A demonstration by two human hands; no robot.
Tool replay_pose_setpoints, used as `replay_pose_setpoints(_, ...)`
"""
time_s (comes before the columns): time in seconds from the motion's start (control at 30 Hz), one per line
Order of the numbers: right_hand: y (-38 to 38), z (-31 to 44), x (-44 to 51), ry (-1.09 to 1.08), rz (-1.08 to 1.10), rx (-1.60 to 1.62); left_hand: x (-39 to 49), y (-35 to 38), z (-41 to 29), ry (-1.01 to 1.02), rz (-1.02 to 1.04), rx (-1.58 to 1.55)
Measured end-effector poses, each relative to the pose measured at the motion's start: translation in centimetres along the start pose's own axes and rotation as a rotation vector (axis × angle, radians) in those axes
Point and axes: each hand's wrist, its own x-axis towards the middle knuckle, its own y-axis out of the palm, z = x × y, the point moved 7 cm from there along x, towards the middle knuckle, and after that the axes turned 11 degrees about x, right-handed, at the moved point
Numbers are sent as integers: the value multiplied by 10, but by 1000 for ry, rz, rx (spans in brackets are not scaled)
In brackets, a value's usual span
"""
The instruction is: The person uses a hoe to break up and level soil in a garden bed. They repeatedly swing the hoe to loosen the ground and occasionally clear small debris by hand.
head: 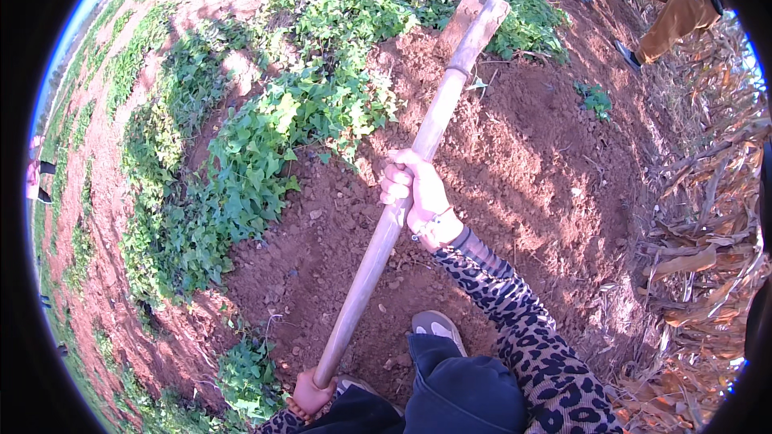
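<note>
A long-handled hoe with a wooden shaft (pixel 368 277) slants from the lower left to the upper middle. My right hand (pixel 417 193) grips the shaft around its middle, knuckles up. Low in the view, my left hand (pixel 313 394) is closed round the butt end. At the far end, the hoe's blade (pixel 464 19), coated with reddish soil, is partly hidden behind the shaft and lies by the vines; whether it touches the ground I cannot tell. Green leafy vines (pixel 247 163) spread left of the shaft, and loose red soil (pixel 518 150) lies to its right.
My shoe (pixel 438 325) rests on the soil below the shaft. Another person in brown trousers (pixel 678 6) stands at the upper right. Dry corn stalks (pixel 711 253) line the right side. A small green plant (pixel 594 99) grows in the soil. More people are partly visible at the far left.
</note>
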Motion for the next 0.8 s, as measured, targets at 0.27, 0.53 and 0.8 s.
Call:
replay_pose_setpoints(0.27,35,54,-56,-178,116,10,-12,-9,-34,103,123,-83)
replay_pose_setpoints(0.53,-94,23,-77,-200,-286,15,-6,28,20,133,302,4)
replay_pose_setpoints(0.8,-151,1,-91,-198,-254,63,2,14,38,75,98,368)
